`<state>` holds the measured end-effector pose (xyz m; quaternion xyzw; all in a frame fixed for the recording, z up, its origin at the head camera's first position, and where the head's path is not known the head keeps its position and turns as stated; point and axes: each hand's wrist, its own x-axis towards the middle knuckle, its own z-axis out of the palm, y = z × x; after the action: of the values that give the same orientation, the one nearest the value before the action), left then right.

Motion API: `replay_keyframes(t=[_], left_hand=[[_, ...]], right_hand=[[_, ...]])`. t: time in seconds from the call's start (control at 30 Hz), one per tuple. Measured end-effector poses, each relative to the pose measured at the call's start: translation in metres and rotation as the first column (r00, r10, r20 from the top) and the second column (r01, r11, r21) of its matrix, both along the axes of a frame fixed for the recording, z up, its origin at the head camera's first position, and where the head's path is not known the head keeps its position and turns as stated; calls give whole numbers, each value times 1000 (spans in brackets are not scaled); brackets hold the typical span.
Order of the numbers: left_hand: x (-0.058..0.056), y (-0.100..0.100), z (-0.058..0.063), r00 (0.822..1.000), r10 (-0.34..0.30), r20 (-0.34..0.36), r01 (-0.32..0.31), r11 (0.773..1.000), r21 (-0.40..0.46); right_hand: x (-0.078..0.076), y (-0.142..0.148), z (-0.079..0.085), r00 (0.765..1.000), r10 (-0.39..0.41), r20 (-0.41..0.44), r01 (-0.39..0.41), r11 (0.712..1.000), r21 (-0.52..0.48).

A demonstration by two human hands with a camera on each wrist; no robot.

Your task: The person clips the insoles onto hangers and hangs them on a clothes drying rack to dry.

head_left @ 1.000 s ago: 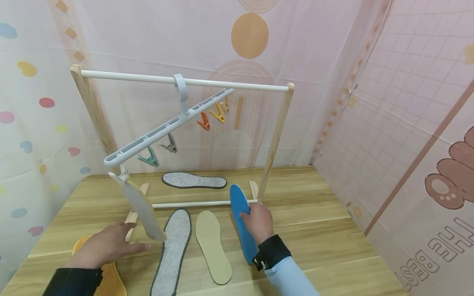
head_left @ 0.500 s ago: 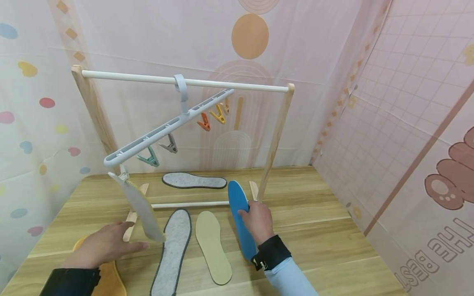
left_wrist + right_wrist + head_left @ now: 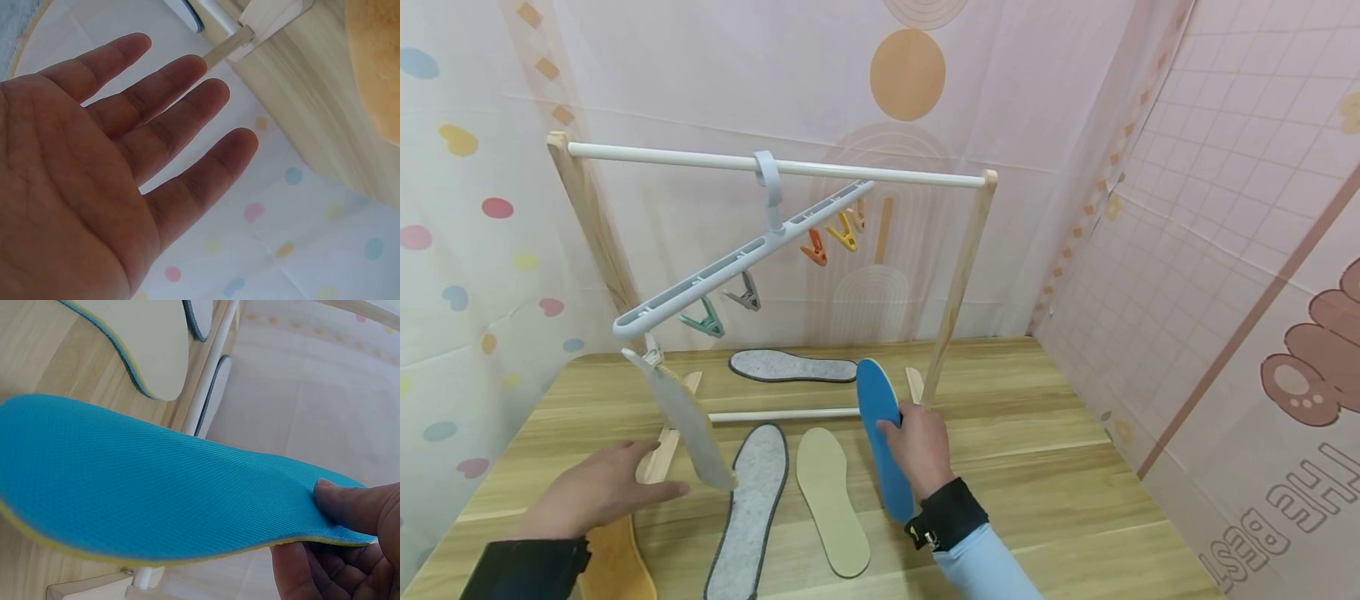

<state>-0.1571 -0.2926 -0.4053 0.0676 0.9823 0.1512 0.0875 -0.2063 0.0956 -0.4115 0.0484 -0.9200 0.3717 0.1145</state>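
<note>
My right hand (image 3: 919, 446) pinches a blue insole (image 3: 880, 425) at its edge, thumb on the blue face and fingers behind. In the right wrist view the insole (image 3: 162, 487) shows a ribbed blue surface and a yellow edge. My left hand (image 3: 595, 487) hovers with spread fingers over an orange insole (image 3: 617, 562), partly covering it; its palm (image 3: 69, 181) holds nothing in the left wrist view. A pale insole (image 3: 688, 425) hangs from the near end of the grey clip hanger (image 3: 737, 265), right of my left hand.
A wooden rack with a white top bar (image 3: 880, 172) carries the hanger. Along it hang a green clip (image 3: 704, 319), a grey clip (image 3: 747, 293), an orange clip (image 3: 814, 248) and yellow ones. A grey insole (image 3: 748, 508), a cream insole (image 3: 832, 500) and another grey insole (image 3: 793, 366) lie on the table.
The blue insole has risen slightly and shifted left in my right hand. My left hand has drifted a little to the left, away from the hanging insole.
</note>
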Motion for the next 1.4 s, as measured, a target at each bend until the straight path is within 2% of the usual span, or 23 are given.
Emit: replay_keyframes(t=[0.3, 0.6, 1.03, 1.23, 1.4], left_hand=[[-3, -5, 14, 1000, 11, 13, -11, 1000, -19], [-7, -12, 19, 1000, -4, -12, 4, 1000, -23], [-11, -19, 30, 996, -11, -83, 11, 1000, -8], [-13, -24, 39, 990, -19, -140, 17, 1000, -13], [-14, -26, 48, 988, -20, -153, 17, 1000, -18]], right_hand=[[3, -3, 3, 998, 30, -48, -32, 999, -26], [5, -7, 5, 994, 36, -99, -38, 999, -24], [7, -9, 6, 985, 57, -164, -59, 998, -11], [8, -11, 6, 977, 76, -201, -79, 997, -2], [9, -14, 7, 974, 83, -212, -86, 996, -5]])
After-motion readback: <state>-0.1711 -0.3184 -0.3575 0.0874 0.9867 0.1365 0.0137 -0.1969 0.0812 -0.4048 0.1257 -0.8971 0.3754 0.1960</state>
